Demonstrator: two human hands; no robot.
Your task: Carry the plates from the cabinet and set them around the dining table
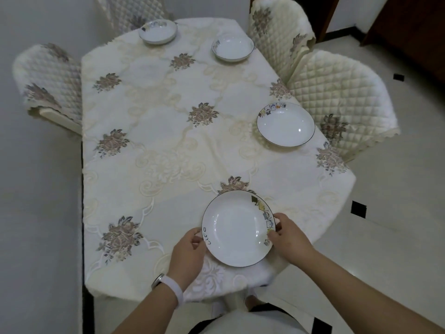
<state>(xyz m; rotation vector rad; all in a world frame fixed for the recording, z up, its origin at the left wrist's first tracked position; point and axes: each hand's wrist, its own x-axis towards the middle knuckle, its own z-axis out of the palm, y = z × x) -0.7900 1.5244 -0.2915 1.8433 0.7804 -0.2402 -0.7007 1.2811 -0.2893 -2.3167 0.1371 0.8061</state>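
You are holding the near plate (238, 227) by its rims, left hand (189, 249) and right hand (286, 237) each in a pinching grip, close to the surface (156, 153) edge; letting go unevenly risks tipping it floorward.

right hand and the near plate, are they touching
Touching. The head view shows the right hand closed on the near plate's right rim, fingertips over the printed edge; the left hand holds the opposite rim.
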